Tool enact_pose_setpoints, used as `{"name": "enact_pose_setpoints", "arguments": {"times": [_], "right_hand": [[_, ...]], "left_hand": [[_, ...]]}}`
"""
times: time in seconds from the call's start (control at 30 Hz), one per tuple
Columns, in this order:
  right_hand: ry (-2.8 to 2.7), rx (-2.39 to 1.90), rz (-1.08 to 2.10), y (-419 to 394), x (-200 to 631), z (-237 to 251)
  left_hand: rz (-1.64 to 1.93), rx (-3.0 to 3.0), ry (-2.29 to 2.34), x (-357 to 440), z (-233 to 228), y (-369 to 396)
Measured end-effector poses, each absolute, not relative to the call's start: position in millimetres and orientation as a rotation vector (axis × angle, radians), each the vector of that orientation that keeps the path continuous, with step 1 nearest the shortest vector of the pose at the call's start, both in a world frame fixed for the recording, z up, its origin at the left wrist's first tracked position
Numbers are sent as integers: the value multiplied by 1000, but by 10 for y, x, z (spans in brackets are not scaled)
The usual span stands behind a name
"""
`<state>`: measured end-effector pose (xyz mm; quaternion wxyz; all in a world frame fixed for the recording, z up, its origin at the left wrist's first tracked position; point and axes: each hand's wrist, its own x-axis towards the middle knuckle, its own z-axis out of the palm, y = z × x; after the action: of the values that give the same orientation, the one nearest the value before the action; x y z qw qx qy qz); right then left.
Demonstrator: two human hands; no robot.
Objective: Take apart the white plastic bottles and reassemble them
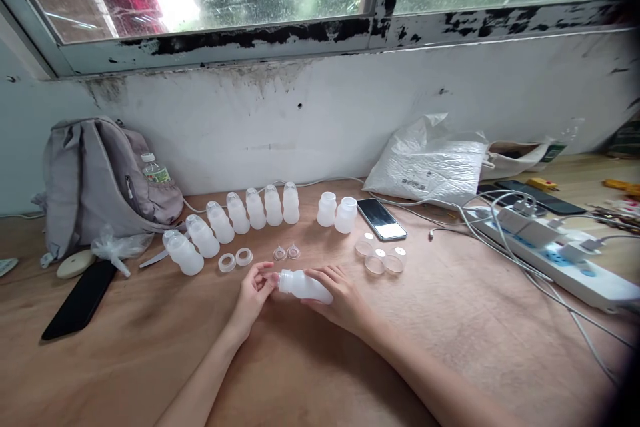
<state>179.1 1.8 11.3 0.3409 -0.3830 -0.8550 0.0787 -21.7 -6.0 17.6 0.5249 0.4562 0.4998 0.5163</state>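
My right hand [341, 297] grips a small translucent white bottle [303, 285] lying sideways just above the wooden table [450, 320], mouth pointing left. My left hand [255, 292] touches the bottle's neck with its fingertips. Behind the hands stands a curved row of several capped bottles [235, 217], and two uncapped bottles [336, 211] stand to their right. Two white rings [235, 260], two small clear nipples [287, 252] and several clear round caps [380, 257] lie in front of them.
A grey backpack [95, 177] leans on the wall at left, with a black phone [79, 298] before it. A second phone [382, 219], a white plastic bag [430, 160] and a power strip [550, 250] with cables lie to the right.
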Motion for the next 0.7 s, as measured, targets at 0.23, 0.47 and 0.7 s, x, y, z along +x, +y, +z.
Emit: {"name": "enact_pose_setpoints", "arguments": {"times": [0.23, 0.47, 0.7], "right_hand": [[-2185, -998, 255, 16, 1806, 136], [-1851, -1153, 1050, -56, 1739, 243], [-1409, -1061, 2087, -41, 1793, 329]], "left_hand": [[1326, 1079, 1080, -169, 258, -100], [1247, 1091, 1122, -204, 215, -77], [1221, 1056, 1005, -203, 261, -134]]}}
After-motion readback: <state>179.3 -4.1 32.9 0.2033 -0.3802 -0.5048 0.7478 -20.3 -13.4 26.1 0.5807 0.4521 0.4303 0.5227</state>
